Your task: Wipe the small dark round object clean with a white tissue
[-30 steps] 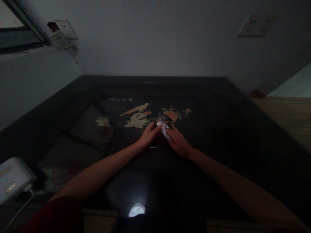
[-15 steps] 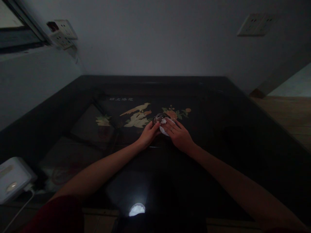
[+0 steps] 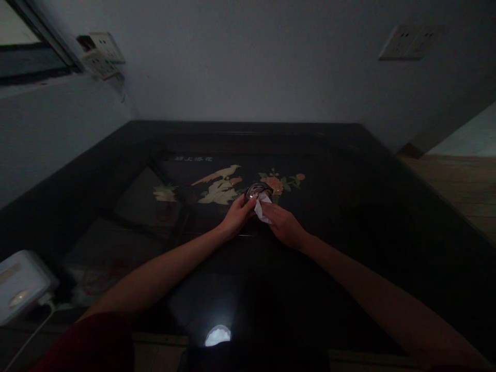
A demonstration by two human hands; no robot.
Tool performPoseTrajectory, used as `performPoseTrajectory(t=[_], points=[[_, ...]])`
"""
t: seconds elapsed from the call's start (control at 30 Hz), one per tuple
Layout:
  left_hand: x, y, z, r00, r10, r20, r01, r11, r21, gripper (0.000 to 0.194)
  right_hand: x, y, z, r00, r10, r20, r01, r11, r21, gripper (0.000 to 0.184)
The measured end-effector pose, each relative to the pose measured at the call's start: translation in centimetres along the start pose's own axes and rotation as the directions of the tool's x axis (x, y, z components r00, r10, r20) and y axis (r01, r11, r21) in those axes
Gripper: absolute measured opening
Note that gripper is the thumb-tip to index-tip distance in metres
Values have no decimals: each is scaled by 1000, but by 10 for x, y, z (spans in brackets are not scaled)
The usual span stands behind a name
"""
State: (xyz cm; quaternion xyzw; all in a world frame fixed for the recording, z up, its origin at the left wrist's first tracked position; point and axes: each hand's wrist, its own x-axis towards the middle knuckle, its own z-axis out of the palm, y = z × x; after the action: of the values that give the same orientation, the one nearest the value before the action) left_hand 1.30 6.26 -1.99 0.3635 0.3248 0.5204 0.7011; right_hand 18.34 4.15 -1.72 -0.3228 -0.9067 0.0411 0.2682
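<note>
In dim light, a small round shiny object with a dark rim (image 3: pixel 258 189) rests on the dark lacquered table (image 3: pixel 349 206), over its painted bird and flower inlay. My left hand (image 3: pixel 237 217) grips this object from its left side, fingers closed on it. My right hand (image 3: pixel 284 226) pinches a crumpled white tissue (image 3: pixel 262 208) and presses it against the object's near right side. Both forearms stretch forward from the bottom of the view.
A white box-shaped device (image 3: pixel 19 284) with a cable sits at the table's near left corner. Wall sockets (image 3: pixel 98 54) hang at upper left, and another socket plate (image 3: pixel 408 40) at upper right. Wooden floor (image 3: pixel 461 186) shows past the table's right edge.
My right hand slid the tissue up over the object half a second ago, then drew back toward me. My left hand has kept its hold.
</note>
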Motion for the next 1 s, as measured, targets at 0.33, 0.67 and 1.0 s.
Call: performPoseTrajectory(t=[0.33, 0.67, 1.0], points=[[-2, 2, 1, 1000, -4, -8, 4, 1000, 2, 45, 0, 1, 0, 1000, -17, 10, 17, 999, 33, 47], [-7, 9, 11, 1000, -16, -24, 15, 999, -41, 44, 7, -5, -18, 1000, -2, 21, 9, 935, -356, 43], [-4, 5, 6, 1000, 19, 4, -19, 999, 29, 44, 3, -7, -3, 998, 66, -2, -66, 989, -130, 44]])
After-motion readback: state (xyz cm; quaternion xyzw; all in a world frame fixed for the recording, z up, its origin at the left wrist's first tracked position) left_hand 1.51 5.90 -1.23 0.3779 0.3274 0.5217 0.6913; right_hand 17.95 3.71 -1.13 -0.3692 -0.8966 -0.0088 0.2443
